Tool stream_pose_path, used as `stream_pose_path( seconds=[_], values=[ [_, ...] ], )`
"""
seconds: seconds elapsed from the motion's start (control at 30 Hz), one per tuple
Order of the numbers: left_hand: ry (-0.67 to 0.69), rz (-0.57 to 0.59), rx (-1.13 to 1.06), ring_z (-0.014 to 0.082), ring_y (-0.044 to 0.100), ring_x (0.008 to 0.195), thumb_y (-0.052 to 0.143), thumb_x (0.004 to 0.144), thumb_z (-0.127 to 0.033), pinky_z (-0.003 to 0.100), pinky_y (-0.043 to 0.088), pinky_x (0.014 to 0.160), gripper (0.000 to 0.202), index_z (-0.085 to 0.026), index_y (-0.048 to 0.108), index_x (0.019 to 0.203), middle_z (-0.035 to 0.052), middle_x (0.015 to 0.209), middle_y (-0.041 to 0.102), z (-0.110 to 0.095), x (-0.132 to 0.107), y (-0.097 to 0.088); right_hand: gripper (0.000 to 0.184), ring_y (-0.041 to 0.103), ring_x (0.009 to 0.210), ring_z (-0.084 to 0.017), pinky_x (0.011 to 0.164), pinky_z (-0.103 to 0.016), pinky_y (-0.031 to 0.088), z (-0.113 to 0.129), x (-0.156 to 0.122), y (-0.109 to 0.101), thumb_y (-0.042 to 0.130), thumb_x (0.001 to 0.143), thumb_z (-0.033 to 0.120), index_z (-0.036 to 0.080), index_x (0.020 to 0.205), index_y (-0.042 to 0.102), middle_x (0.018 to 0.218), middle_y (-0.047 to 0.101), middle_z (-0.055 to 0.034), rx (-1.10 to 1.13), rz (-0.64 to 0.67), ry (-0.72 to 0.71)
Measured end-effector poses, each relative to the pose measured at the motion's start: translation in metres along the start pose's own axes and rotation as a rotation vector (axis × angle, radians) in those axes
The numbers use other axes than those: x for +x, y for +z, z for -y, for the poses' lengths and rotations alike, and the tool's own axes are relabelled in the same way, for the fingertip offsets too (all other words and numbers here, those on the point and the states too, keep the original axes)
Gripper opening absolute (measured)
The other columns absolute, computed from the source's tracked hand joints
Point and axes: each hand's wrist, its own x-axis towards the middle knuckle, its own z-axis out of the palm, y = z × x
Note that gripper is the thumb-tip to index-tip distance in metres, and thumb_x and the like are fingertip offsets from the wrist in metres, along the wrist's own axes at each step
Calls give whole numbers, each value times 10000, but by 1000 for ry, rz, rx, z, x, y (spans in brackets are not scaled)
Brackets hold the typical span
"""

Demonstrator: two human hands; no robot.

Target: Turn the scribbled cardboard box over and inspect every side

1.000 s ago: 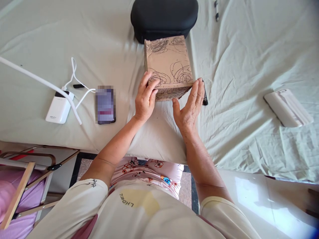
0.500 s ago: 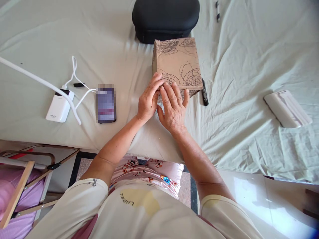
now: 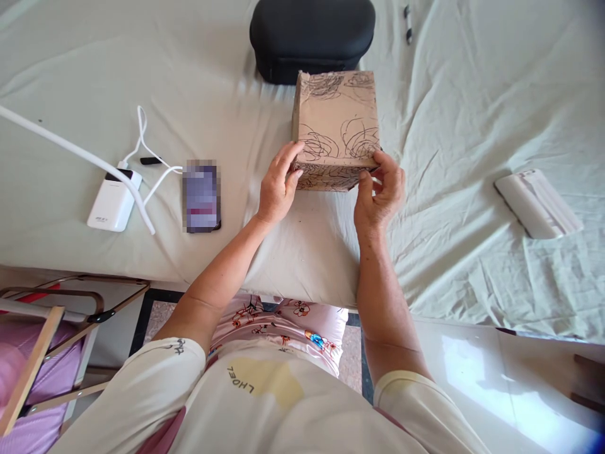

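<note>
A brown cardboard box [image 3: 338, 116] with dark scribbled loops on its top and front face stands on the cloth-covered table. My left hand [image 3: 278, 183] grips its near left corner, fingers on the upper edge and thumb at the front. At the near right corner, my right hand [image 3: 380, 189] pinches the edge between thumb and fingers. The black marker that lay to the right of the box is hidden now.
Right behind the box sits a black hard case [image 3: 312, 38]. A white power bank [image 3: 113, 202] is cabled to a phone [image 3: 202, 197] on the left. A pen [image 3: 408, 25] lies at the back, and a white pack [image 3: 539, 203] lies right.
My right hand has moved from the middle of the box's near edge to its right corner and now grips there. The box has shifted slightly to the right.
</note>
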Motion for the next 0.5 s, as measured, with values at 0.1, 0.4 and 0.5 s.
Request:
stream_pose_path(
  seconds=[0.1,0.4,0.5],
  values=[
    [11,15,-13,237,513,1532,254,1059,-718,458,516,1219,626,-390,345,1584,64,1621,525,3,1,0,507,660,1023,-194,821,-373,616,3,-1,6,452,1023,578,282,1411,587,1267,635,-92,-14,-20,-7],
    [10,35,-1,255,554,1493,270,1059,-724,448,591,1122,635,-383,335,1590,83,1639,496,8,3,0,503,608,994,-180,801,-354,598,5,-2,13,555,944,474,289,1411,535,1272,600,-81,-9,-48,-29],
    [2,39,3,249,538,1506,287,1076,-679,445,580,1140,593,-388,330,1591,77,1627,505,9,3,1,501,597,982,-178,795,-346,582,7,-3,15,581,912,422,287,1393,540,1238,597,-72,23,-67,-24]
  ],
)
